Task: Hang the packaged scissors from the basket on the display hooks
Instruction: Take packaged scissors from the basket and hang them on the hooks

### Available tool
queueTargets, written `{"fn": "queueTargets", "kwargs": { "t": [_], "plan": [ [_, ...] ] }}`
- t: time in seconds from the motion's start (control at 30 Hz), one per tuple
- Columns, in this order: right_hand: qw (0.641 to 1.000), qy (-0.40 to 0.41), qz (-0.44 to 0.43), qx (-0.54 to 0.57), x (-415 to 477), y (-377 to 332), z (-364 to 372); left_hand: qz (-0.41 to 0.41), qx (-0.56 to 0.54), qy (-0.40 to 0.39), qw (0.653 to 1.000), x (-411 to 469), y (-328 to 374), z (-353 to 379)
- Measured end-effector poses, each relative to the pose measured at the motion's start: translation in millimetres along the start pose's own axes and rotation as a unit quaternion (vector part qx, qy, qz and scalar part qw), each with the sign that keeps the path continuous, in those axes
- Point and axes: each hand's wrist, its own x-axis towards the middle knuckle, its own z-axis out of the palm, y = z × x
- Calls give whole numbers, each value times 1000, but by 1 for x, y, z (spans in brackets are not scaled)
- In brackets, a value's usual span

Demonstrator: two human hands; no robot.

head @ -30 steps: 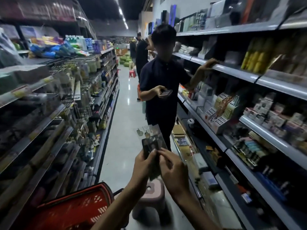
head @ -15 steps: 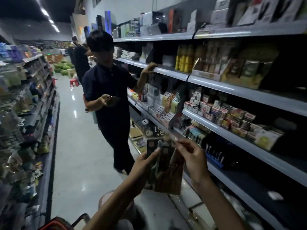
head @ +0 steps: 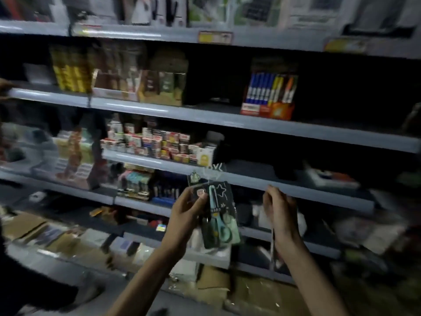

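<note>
By shelves (head: 250,124) — left grip (head: 187,210), right grip (head: 280,212) pinch packs (head: 219,221).

Dim, underexposed. Shelf (head: 250,125) recesses crush to black, worst at upper right. Light falls from above on the aisle side: pale glare streaks along shelf front edges, price label (head: 215,37) washed out yellow. Heavy motion blur throughout, worst at left, right and bottom edges. Wide-angle bows the shelves. Scissors pack (head: 218,215) at centre is sharpest, still soft. Thin pack (head: 273,247) under right hand (head: 280,215) is just a smear.
</note>
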Motion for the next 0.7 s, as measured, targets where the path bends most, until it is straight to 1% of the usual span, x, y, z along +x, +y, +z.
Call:
{"fn": "queueTargets", "kwargs": {
  "t": [0.07, 0.17, 0.23, 0.4, 0.53, 0.63, 0.7],
  "plan": [
    [999, 30, -25, -38, 6, -10, -43, 0, -11, -67, 998, 7, -1, 39],
    [993, 36, -59, -101, 12, -25, -106, 0, -22, -147, 989, 12, -1, 101],
    [989, 30, -67, -125, 15, -36, -149, -5, -23, -179, 984, 15, -2, 144],
    [978, 24, -53, -201, 37, -55, -252, -11, -14, -251, 968, 15, -3, 257],
    [979, 36, -43, -194, 48, -73, -326, -1, -13, -299, 954, 11, -7, 346],
    [983, 35, -52, -175, 58, -76, -382, -4, -21, -324, 946, 8, -12, 407],
    [981, 56, -57, -175, 68, -76, -415, -10, -31, -335, 942, 8, -14, 445]
  ]
}}
